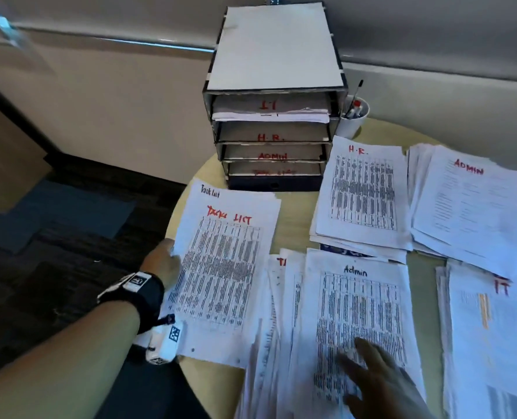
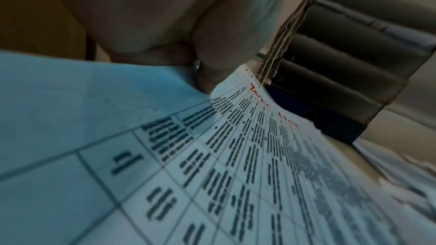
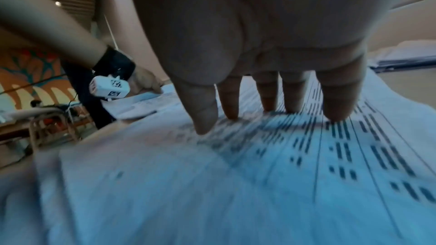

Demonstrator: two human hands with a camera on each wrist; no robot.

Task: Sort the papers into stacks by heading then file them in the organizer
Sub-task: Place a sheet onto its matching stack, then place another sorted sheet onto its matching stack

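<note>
The left hand (image 1: 163, 263), arm reaching toward eleven o'clock, has its fingers closed on a paper edge. The right hand (image 1: 375, 378) lies at five o'clock, fingers (image 3: 337, 100) straight and spread, tips pressing down.

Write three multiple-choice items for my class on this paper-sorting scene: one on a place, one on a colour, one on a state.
1. Where is the white cup of pens?
A. Right of the organizer
B. On the floor
C. On the H.R. stack

2. What colour is the heading on the sheet under the right hand?
A. Red
B. Black
C. Green

3. Which organizer slot already holds papers?
A. ADMIN
B. H.R.
C. IT

Answers:
1 A, the cup stands on the table beside the organizer's right wall.
2 B, "Admin" there is written in black.
3 C, white sheets stick out of the IT slot only.
</note>
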